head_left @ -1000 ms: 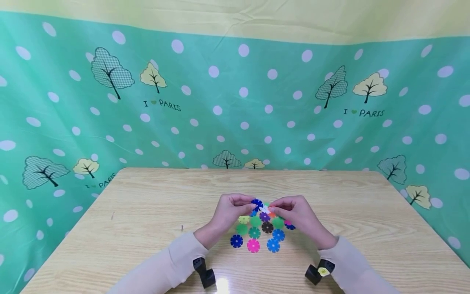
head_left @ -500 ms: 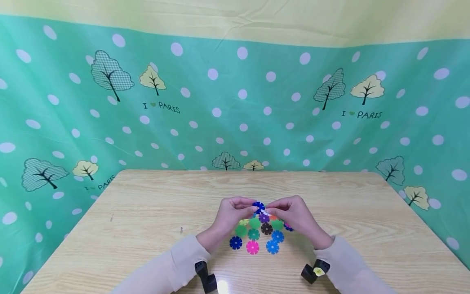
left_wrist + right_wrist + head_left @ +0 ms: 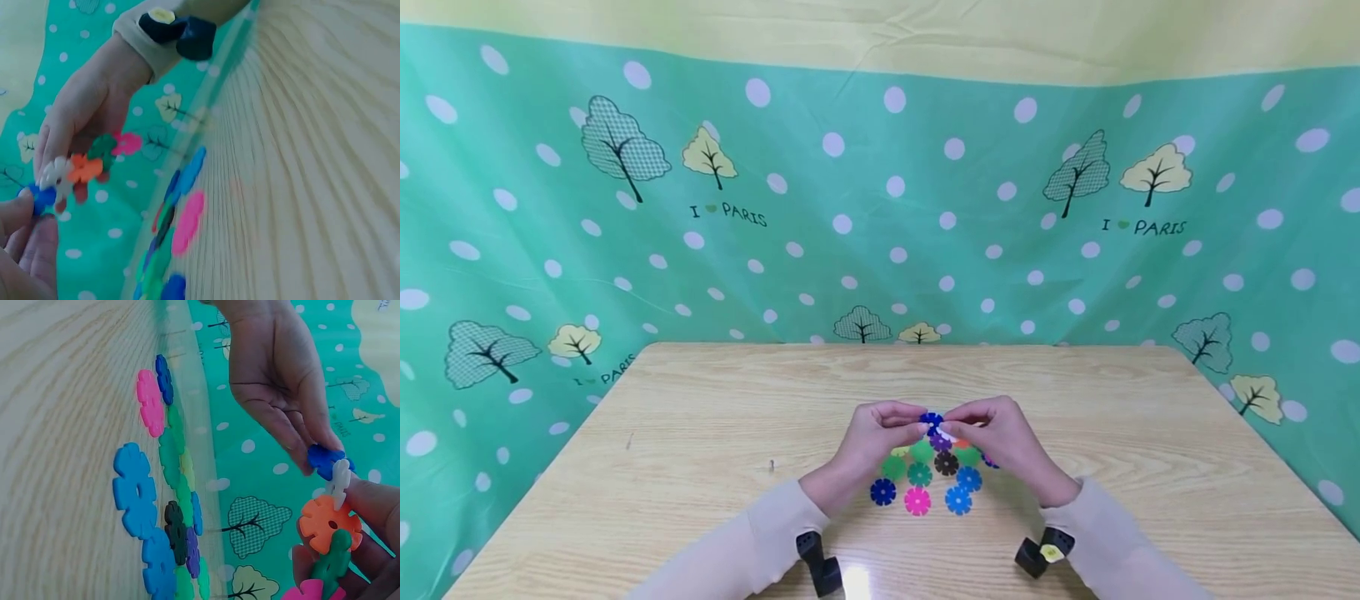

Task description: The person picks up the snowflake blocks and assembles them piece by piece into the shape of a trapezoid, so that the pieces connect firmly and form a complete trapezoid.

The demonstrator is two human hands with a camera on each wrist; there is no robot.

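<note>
Above the table, my left hand (image 3: 880,427) pinches a dark blue interlocking disc (image 3: 322,460), a notched plastic snowflake piece, between thumb and fingers. My right hand (image 3: 996,427) holds a short chain of such discs, with thumb and fingers at its white disc (image 3: 340,480). Below the white one in the right wrist view follow an orange disc (image 3: 325,524), a green disc (image 3: 332,557) and a pink disc (image 3: 311,591). The blue disc's edge meets the white disc's edge, slot to slot, the two standing at an angle. In the head view, fingers hide most of the chain.
Loose discs lie flat on the wooden table (image 3: 700,500) under the hands, among them a pink disc (image 3: 917,501), a dark blue disc (image 3: 883,492), a black disc (image 3: 946,463) and a light blue disc (image 3: 958,500). A green dotted curtain (image 3: 880,208) hangs behind the table.
The blue disc in my left hand has shifted slightly right and met the white disc. My right hand has come a little left, so both hands' fingertips are closer together.
</note>
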